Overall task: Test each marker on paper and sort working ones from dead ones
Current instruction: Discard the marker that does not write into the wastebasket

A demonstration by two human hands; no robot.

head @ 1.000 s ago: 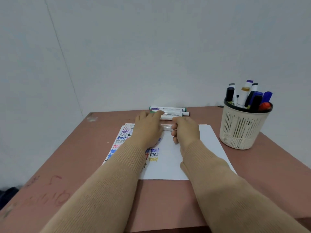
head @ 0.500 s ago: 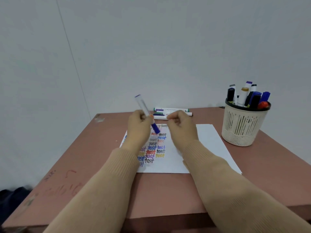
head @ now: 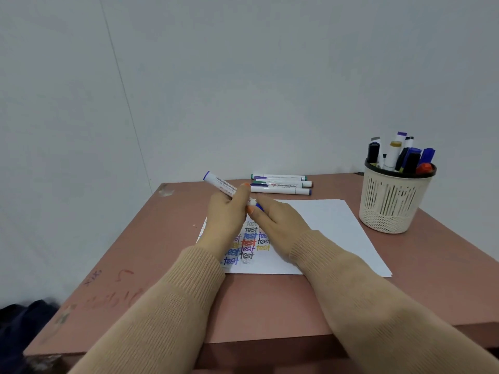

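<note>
The table (head: 270, 306) is dull reddish pink, with faint red scribbles (head: 124, 273) toward the lower left of the frame. The paper (head: 324, 225) is white; its left part carries rows of the word "test" (head: 249, 242) in blue, red, black, yellow and grey. The raised marker (head: 220, 184) at centre is white with black lettering and blue ends. Three markers (head: 280, 183) at upper centre are white with purple, green and blue ends. The basket (head: 391, 201) at right is cream with a black rim, slotted walls and a mesh base; its pens (head: 399, 155) show black, blue, purple, white and red. The sleeves (head: 189, 292) are tan ribbed knit. The wall (head: 243, 76) is pale grey.
</note>
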